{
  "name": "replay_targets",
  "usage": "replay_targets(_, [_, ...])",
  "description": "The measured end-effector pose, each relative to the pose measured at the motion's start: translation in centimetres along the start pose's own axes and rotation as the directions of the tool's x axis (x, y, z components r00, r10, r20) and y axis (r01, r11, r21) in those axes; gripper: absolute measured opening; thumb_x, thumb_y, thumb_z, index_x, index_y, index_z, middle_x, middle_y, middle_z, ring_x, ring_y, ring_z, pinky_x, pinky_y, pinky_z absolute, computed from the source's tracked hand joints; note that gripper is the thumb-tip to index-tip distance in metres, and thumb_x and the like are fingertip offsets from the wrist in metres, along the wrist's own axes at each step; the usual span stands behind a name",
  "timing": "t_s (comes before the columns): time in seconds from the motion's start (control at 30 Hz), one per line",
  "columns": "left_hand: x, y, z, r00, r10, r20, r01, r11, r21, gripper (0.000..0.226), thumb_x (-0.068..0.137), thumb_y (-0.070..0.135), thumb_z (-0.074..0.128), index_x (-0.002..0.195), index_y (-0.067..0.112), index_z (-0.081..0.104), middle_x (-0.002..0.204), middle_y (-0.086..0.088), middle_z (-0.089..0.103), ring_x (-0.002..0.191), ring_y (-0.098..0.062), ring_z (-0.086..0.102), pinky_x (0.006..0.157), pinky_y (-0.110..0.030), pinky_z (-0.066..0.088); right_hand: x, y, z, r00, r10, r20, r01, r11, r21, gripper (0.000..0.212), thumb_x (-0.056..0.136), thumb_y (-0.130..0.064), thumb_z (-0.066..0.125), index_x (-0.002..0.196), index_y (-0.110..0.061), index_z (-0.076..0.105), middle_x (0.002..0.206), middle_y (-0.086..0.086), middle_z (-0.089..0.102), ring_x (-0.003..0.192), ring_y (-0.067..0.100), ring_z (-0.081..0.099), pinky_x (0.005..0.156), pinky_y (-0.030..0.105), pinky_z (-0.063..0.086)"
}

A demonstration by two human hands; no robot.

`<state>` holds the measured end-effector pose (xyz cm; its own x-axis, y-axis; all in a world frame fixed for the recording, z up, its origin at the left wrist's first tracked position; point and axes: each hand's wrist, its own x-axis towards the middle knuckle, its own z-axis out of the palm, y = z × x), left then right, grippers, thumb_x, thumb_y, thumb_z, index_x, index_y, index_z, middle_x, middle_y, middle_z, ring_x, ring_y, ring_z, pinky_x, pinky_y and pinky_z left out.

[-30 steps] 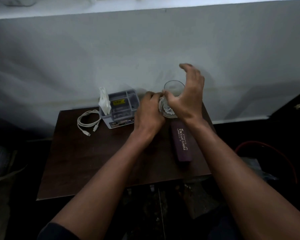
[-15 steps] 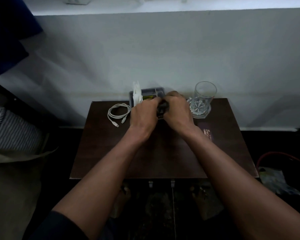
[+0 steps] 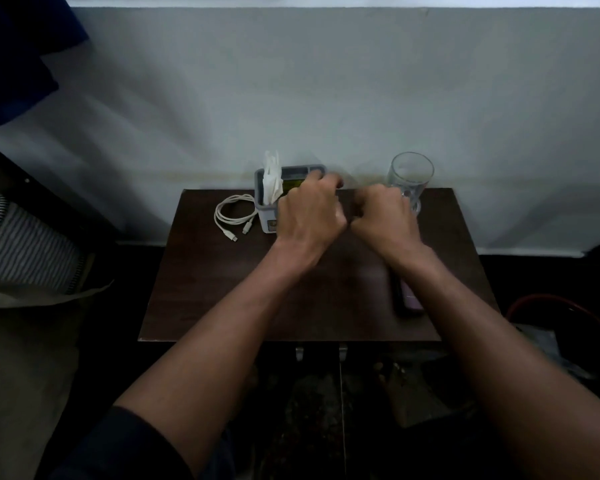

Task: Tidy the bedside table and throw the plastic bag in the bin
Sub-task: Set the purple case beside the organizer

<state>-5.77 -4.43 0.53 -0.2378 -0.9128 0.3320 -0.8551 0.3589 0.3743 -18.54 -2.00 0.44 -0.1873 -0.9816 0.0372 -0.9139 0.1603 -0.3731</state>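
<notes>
Here, the bedside table (image 3: 229,299) stands against the pale wall (image 3: 291,98), its dark top seen from above; both forearms reach over it toward the far edge. The left hand (image 3: 310,213) lies over the grey organiser box (image 3: 269,209) at the 12 o'clock edge of the table top, fingers curled at the box's right-hand rim; whether they grip the box or something smaller is blurred and cannot be told. The right hand (image 3: 383,218) sits just beside the left, at its 3 o'clock, fingers curled under the palm; what they enclose, if anything, cannot be told. White folded paper (image 3: 271,180) stands upright in the left compartment of the box; a yellow-green label shows inside the box behind the left knuckles. A coiled white cable (image 3: 232,214) lies flat on the table top at 9 o'clock from the box, just beside it, both plugs pointing toward the near edge. A clear drinking glass (image 3: 411,174) stands upright at 1 o'clock from the right hand, its base partly hidden by the knuckles. A dark purple case (image 3: 407,299) lies flat at 4 o'clock on the table top, mostly covered by the right forearm. The bin (image 3: 551,303), red-rimmed, stands on the floor at 3 o'clock from the table; the plastic bag (image 3: 544,344) lies crumpled inside it. A striped pillow (image 3: 25,247) lies at 9 o'clock, well apart from the table.
</notes>
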Motion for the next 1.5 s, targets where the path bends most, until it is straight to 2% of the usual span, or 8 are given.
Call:
replay_targets(0.07, [-0.4, 1.0, 0.6, 0.999, 0.021, 0.028, -0.021, 1.0, -0.014, 0.025, 0.093, 0.022, 0.064, 0.116, 0.021, 0.075, 0.113, -0.004, 0.073, 0.096, -0.035, 0.074, 0.074, -0.042, 0.057, -1.0, 2.1, -0.8, 0.983, 0.138, 0.118, -0.117, 0.978, -0.173, 0.023, 0.085, -0.023, 0.074, 0.103, -0.01, 0.07, 0.098, 0.014, 0.068, 0.102, 0.04, 0.07, 0.072, 0.036, 0.046])
replay_targets(0.13, [-0.9, 2.0, 1.4, 0.994, 0.02, 0.11, -0.013, 0.998, -0.056, 0.025, 0.092, 0.026, 0.066, 0.115, 0.025, 0.076, 0.113, -0.002, 0.075, 0.1, -0.033, 0.073, 0.079, -0.041, 0.058, -1.9, 4.3, -0.9, 0.929, 0.305, 0.21, -0.247, 0.933, -0.262, 0.061, 0.083, -0.042, 0.083, 0.128, -0.006, 0.062, 0.122, 0.018, 0.067, 0.119, 0.039, 0.066, 0.084, 0.042, 0.052])
replay_targets(0.27, [-1.3, 3.0, 3.2, 0.958, -0.024, 0.284, 0.052, 0.995, -0.091, 0.031, 0.09, 0.032, 0.071, 0.12, 0.025, 0.072, 0.115, -0.001, 0.071, 0.108, -0.03, 0.07, 0.089, -0.043, 0.058, -2.5, 7.0, -0.6, 0.851, 0.414, 0.323, -0.359, 0.908, -0.216, 0.103, 0.076, -0.054, 0.089, 0.146, -0.003, 0.033, 0.146, 0.024, 0.056, 0.137, 0.044, 0.055, 0.105, 0.049, 0.049])
replay_targets(0.6, [0.1, 2.3, 4.2, 0.921, -0.178, 0.347, 0.204, 0.978, -0.04, 0.038, 0.088, 0.032, 0.071, 0.125, 0.029, 0.07, 0.115, -0.002, 0.077, 0.114, -0.031, 0.07, 0.095, -0.042, 0.058, -1.1, 5.6, 1.3, 0.924, 0.191, 0.33, -0.227, 0.971, 0.073, 0.086, 0.082, -0.053, 0.083, 0.14, -0.009, 0.037, 0.135, 0.018, 0.062, 0.123, 0.042, 0.063, 0.079, 0.037, 0.045])
replay_targets(0.77, [0.0, 1.7, 4.5, 0.923, -0.158, 0.351, 0.174, 0.985, -0.014, 0.039, 0.089, 0.035, 0.071, 0.127, 0.027, 0.069, 0.117, -0.003, 0.077, 0.112, -0.031, 0.071, 0.094, -0.044, 0.059, -1.9, 4.9, 0.0, 0.802, 0.21, 0.56, -0.259, 0.966, 0.009, 0.094, 0.071, -0.028, 0.094, 0.135, -0.017, 0.027, 0.108, 0.009, 0.061, 0.077, 0.027, 0.073, 0.047, 0.033, 0.056])
replay_targets(1.03, [-0.2, 1.3, 4.2, 0.917, -0.13, 0.376, 0.126, 0.991, 0.035, 0.034, 0.086, 0.022, 0.068, 0.12, 0.022, 0.074, 0.105, -0.012, 0.075, 0.102, -0.038, 0.072, 0.084, -0.046, 0.061, -0.3, 3.2, 1.9, 0.921, 0.012, 0.39, -0.061, 0.992, 0.115, 0.089, 0.079, -0.024, 0.082, 0.154, -0.026, 0.034, 0.13, 0.015, 0.065, 0.115, 0.039, 0.067, 0.091, 0.041, 0.056])
replay_targets(1.17, [-0.3, 0.6, 4.2, 0.902, -0.094, 0.421, 0.101, 0.995, 0.005, 0.032, 0.086, 0.019, 0.072, 0.117, 0.021, 0.075, 0.105, -0.011, 0.075, 0.102, -0.037, 0.072, 0.085, -0.047, 0.061, 0.5, 3.6, 2.6, 0.954, 0.017, 0.299, -0.061, 0.989, 0.138, 0.061, 0.086, -0.012, 0.071, 0.143, -0.018, 0.054, 0.128, 0.016, 0.068, 0.118, 0.039, 0.066, 0.089, 0.036, 0.051])
replay_targets(1.5, [-0.3, -0.1, 3.9, 0.939, -0.024, 0.343, 0.03, 0.999, -0.012, 0.034, 0.087, 0.019, 0.069, 0.12, 0.024, 0.075, 0.103, -0.007, 0.077, 0.098, -0.035, 0.073, 0.078, -0.043, 0.061, 1.5, 3.6, 3.5, 0.982, 0.001, 0.19, -0.03, 0.988, 0.15, 0.045, 0.085, -0.014, 0.066, 0.13, -0.019, 0.066, 0.117, 0.015, 0.074, 0.11, 0.04, 0.069, 0.086, 0.037, 0.054])
